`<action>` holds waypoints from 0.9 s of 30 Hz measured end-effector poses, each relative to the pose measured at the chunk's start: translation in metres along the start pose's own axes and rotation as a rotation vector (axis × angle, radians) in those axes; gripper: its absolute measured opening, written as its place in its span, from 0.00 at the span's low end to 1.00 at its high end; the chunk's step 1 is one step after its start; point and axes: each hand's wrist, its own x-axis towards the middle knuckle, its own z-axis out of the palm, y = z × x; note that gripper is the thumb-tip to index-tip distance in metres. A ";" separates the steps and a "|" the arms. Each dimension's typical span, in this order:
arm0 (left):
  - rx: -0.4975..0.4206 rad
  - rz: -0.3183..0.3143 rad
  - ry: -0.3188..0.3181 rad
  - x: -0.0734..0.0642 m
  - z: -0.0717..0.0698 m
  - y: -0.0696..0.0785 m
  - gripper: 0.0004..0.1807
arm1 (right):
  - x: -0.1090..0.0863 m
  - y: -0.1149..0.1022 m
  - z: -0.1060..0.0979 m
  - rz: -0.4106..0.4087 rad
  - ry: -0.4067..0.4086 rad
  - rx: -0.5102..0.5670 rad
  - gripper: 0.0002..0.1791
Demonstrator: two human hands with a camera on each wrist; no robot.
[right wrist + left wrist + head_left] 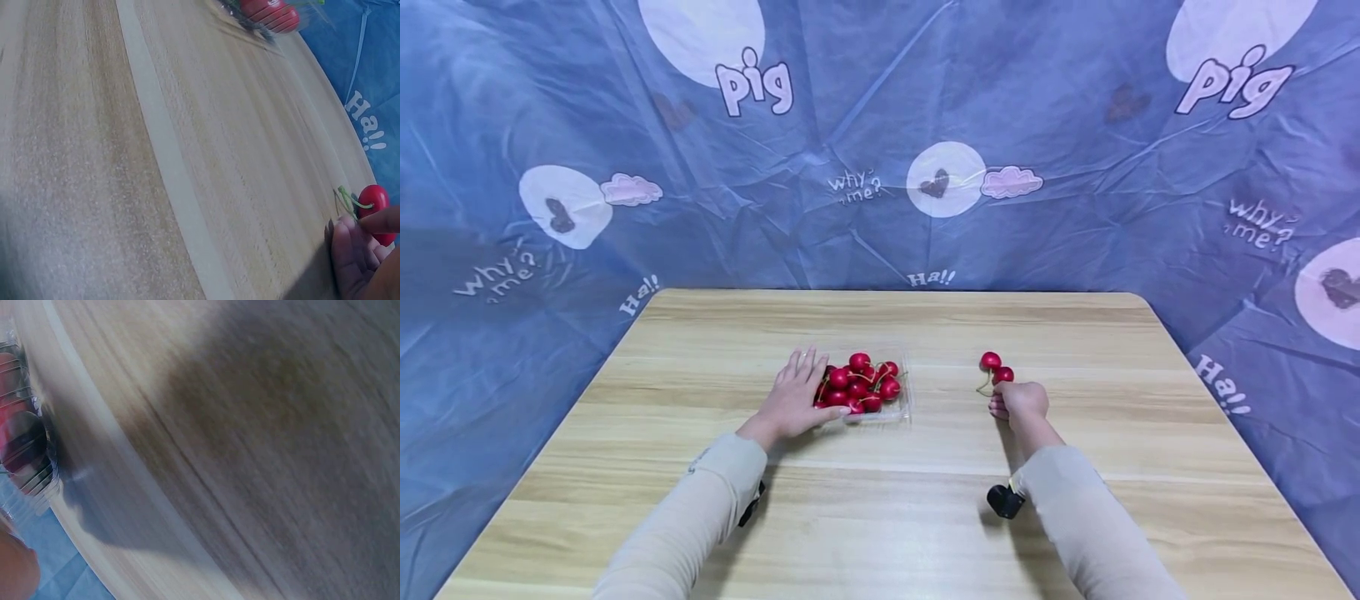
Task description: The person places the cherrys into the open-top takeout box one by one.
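A clear plastic box (909,402) holds a pile of red cherries (858,389) with green stems. My left hand (792,400) rests along the left side of that box, fingers extended and thumb stretched along the near edge. To the right of the box, my right hand (1026,403) is at a pair of cherries (990,361) joined by green stems. In the right wrist view, thumb and index finger pinch at the stem beside a red cherry (374,196); the exact contact is partly hidden. Only a fingertip (17,569) of the left hand shows in the left wrist view, near the box.
Everything lies on a light wood-grain table (880,517) with rounded far corners. A blue printed cloth (865,233) hangs behind and at both sides. A black wrist camera (1004,502) sits under the right sleeve, close to the tabletop.
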 end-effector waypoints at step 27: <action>-0.012 -0.018 -0.023 0.004 0.001 -0.001 0.54 | -0.008 -0.012 -0.013 -0.099 -0.141 0.228 0.06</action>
